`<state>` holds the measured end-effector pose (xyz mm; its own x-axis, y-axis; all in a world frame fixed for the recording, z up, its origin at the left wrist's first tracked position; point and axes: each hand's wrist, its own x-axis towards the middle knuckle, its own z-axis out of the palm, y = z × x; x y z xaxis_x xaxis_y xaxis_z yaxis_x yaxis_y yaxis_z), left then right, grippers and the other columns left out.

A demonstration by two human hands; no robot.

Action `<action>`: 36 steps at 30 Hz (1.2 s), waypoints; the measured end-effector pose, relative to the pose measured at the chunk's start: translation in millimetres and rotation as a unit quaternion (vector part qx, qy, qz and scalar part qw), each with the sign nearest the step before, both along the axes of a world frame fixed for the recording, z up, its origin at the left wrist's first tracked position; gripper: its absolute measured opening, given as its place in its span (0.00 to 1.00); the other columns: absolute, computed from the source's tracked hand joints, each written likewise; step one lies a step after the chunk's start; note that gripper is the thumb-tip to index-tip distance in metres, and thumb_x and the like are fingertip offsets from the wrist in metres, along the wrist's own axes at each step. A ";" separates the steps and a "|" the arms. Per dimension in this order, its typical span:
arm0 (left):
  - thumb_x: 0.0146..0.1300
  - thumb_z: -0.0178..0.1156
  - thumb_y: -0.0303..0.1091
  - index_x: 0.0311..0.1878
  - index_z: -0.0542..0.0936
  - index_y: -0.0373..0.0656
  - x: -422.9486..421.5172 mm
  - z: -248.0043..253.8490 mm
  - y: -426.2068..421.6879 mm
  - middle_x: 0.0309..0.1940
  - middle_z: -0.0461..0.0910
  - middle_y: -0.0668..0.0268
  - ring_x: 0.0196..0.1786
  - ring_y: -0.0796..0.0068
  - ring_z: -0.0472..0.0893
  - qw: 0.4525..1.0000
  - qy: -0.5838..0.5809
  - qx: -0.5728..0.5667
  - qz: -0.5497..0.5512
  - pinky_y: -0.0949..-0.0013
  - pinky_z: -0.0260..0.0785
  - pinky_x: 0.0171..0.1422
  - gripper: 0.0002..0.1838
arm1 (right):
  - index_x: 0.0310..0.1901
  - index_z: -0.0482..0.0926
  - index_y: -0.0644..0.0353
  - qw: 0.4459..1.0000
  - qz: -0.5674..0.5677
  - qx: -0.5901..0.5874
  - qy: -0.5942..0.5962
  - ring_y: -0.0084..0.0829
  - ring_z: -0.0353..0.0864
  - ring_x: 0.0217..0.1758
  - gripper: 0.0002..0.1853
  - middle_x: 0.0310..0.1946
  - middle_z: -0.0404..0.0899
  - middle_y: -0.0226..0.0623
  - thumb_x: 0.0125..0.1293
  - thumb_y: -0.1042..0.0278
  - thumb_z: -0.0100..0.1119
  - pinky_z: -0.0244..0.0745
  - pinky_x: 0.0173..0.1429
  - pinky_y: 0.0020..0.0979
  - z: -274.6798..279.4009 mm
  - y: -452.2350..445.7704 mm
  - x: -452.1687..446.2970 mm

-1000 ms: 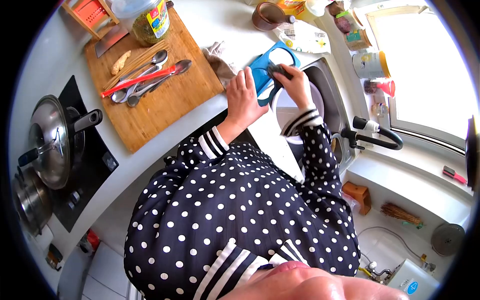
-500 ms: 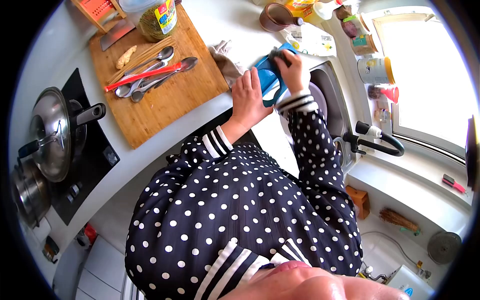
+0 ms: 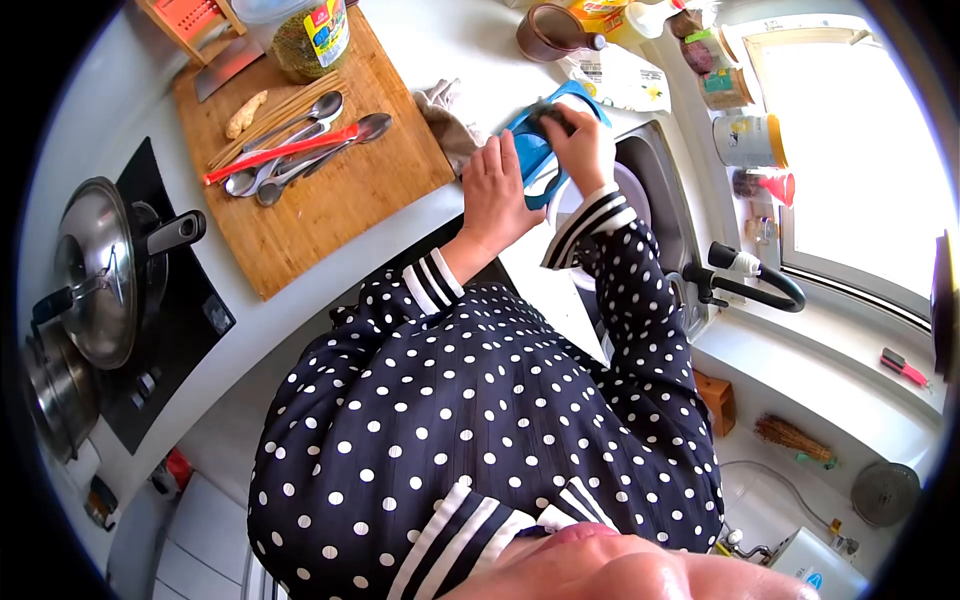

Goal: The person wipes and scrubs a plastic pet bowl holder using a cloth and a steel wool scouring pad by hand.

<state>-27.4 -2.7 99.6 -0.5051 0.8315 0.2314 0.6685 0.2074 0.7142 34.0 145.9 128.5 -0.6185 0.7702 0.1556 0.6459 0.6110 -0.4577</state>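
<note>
A blue plastic piece with cut-out openings (image 3: 533,150) is at the counter's edge beside the sink. My left hand (image 3: 492,195) grips its near side, thumb underneath and fingers over the top. Pinched in my right hand (image 3: 585,147) is a dark scouring pad (image 3: 548,116), pressed against the blue piece's upper part. A crumpled greyish cloth (image 3: 448,118) lies just left of the piece. Farther left, a wooden cutting board (image 3: 345,225) carries several metal spoons (image 3: 325,106), chopsticks, a red-handled utensil (image 3: 285,150) and a piece of ginger (image 3: 245,115).
The metal sink (image 3: 672,165) with a pale basin (image 3: 632,195) is at my right, its black faucet (image 3: 750,285) nearby. A lidded pan (image 3: 100,270) stands on the stove at left. Behind are a brown pot (image 3: 548,32), a plastic bag (image 3: 630,85) and a jar (image 3: 300,45).
My right hand has moved slightly downward with the scouring pad along the blue piece, and its sleeve has shifted. My left hand keeps its hold in nearly the same place.
</note>
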 end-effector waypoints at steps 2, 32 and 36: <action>0.36 0.76 0.44 0.66 0.54 0.29 -0.6 -1.1 0.7 0.57 0.61 0.49 0.59 0.48 0.63 1.000 0.006 0.008 0.002 0.52 0.56 0.66 0.57 | 0.42 0.83 0.54 0.997 0.012 0.054 0.057 0.49 0.81 0.38 0.14 0.33 0.81 0.47 0.55 0.59 0.65 0.76 0.43 0.41 -20.1 18.7 -1.2; 0.35 0.75 0.42 0.73 0.37 0.39 -2.9 -8.3 -0.7 0.58 0.60 0.46 0.59 0.48 0.63 0.997 0.026 0.074 -0.012 0.50 0.53 0.66 0.68 | 0.36 0.78 0.54 0.991 0.031 0.130 -0.027 0.47 0.79 0.28 0.11 0.26 0.78 0.43 0.60 0.56 0.61 0.75 0.33 0.43 -1.9 -2.8 -11.5; 0.39 0.74 0.42 0.74 0.37 0.41 -1.9 -9.9 -0.2 0.58 0.60 0.46 0.60 0.49 0.63 0.997 0.023 0.076 -0.014 0.49 0.53 0.65 0.66 | 0.36 0.79 0.53 0.991 0.066 0.099 -0.064 0.46 0.79 0.28 0.10 0.27 0.78 0.42 0.58 0.57 0.62 0.74 0.32 0.42 11.8 -22.2 -14.9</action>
